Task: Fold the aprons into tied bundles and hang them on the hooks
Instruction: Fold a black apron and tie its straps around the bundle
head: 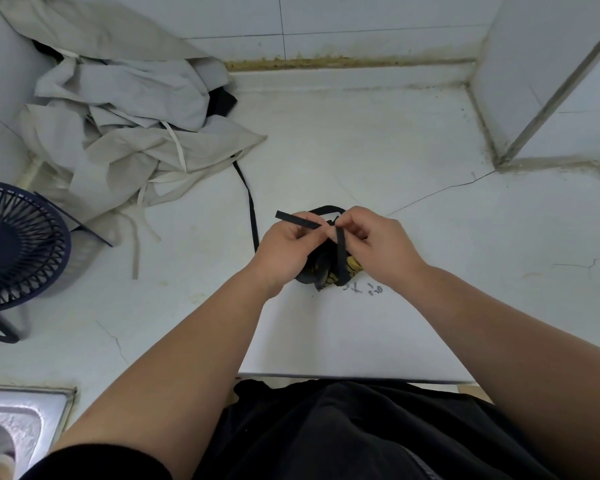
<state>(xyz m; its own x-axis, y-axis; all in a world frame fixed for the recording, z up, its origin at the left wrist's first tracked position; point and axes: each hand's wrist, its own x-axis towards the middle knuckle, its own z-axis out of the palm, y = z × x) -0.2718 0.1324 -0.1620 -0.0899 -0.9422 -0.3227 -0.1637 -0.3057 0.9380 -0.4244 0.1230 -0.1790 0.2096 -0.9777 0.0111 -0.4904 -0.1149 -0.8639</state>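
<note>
Lying just beneath both hands (284, 247) (378, 244): apron bundle (329, 270)

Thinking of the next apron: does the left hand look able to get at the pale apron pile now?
Probably not yet: the left hand pinches the black strap of the dark bundle. Once freed, bare counter leaves the way to the pale apron pile open.

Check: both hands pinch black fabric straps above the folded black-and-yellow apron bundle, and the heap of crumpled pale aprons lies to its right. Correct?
Not quite: the head view shows the heap of crumpled pale beige aprons to the left, not the right. The rest holds: left hand and right hand pinch the black fabric straps above the folded black-and-yellow apron bundle.
</note>
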